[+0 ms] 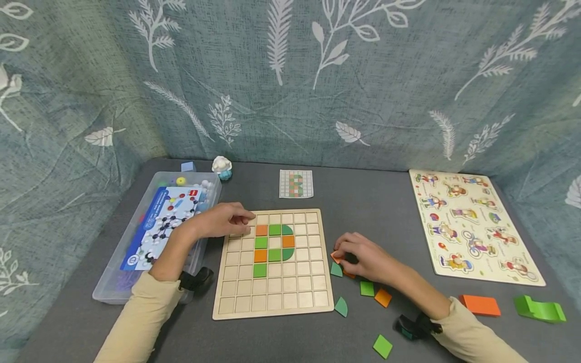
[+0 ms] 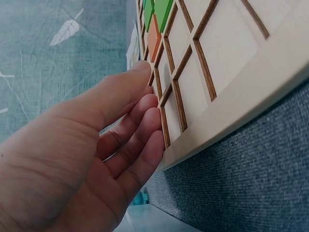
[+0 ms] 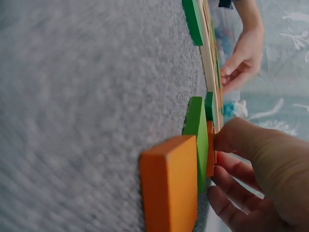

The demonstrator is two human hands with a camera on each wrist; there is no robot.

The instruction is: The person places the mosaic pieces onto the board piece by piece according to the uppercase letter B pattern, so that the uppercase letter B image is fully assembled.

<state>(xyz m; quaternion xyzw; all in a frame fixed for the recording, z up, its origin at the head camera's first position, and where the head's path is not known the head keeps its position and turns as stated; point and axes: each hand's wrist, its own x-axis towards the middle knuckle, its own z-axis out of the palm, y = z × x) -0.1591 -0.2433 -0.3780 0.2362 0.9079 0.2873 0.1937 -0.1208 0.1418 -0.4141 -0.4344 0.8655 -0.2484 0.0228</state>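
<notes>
My left hand (image 1: 225,220) rests at the upper left corner of the wooden grid board (image 1: 273,312), fingers loosely bent and holding nothing. In the left wrist view its fingertips (image 2: 153,118) lie right at the board's rim. Several green and orange tiles, with two dark green quarter-circles, sit in the board's cells around one bare cell. Right of the board, my right hand (image 1: 366,257) pinches an orange tile (image 1: 335,258) between thumb and fingers. Under that hand lie another orange tile (image 1: 349,275) and a dark green quarter-circle tile (image 1: 336,269).
Loose green (image 1: 367,289) and orange (image 1: 383,297) tiles lie near the right forearm. A pattern card (image 1: 296,195) is behind the board. A plastic box (image 1: 109,291) stands left, beside a small white-and-blue figure (image 1: 222,168). A picture puzzle (image 1: 487,272), orange block (image 1: 480,305) and green block (image 1: 540,309) are right.
</notes>
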